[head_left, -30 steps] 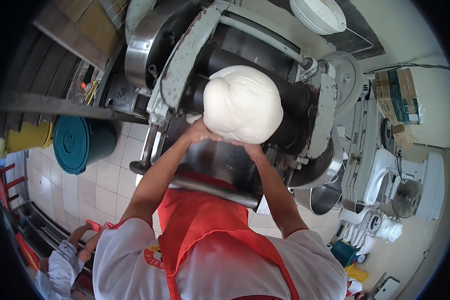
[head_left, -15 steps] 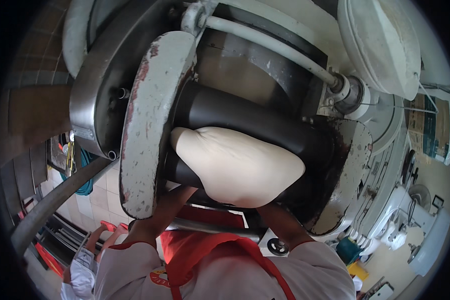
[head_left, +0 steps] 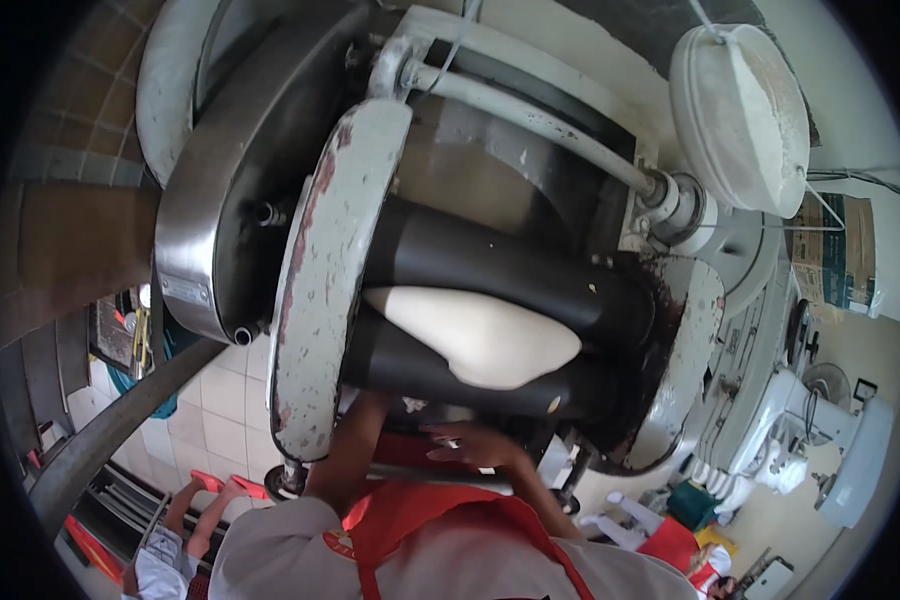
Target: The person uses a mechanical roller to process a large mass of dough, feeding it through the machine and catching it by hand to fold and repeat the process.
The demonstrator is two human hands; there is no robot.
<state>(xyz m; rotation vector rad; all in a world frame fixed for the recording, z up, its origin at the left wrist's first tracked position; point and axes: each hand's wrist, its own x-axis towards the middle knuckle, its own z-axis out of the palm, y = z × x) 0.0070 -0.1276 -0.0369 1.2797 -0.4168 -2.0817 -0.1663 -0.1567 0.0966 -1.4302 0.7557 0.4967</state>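
A smooth pale lump of dough (head_left: 490,335) lies between the two dark rollers of a dough roller machine, its narrow end toward the left side plate. The far roller (head_left: 510,260) and the near roller (head_left: 400,355) both touch it. My left hand is hidden below the near roller; only the left forearm (head_left: 355,440) shows. My right hand (head_left: 475,447) is just in front of the near roller, below the dough. Its fingers stretch out to the left, apart and holding nothing I can see.
Worn grey side plates (head_left: 315,290) flank the rollers, with a white bar (head_left: 540,125) across behind them. A round steel housing (head_left: 205,230) stands left, near a slanting pipe (head_left: 120,425). At right are a white mixer (head_left: 785,435) and cardboard boxes (head_left: 825,255). Other people are at lower left and lower right.
The dough has sunk between the rollers, so less of it shows. My right hand has come out from under the dough and moved left. The view has shifted slightly.
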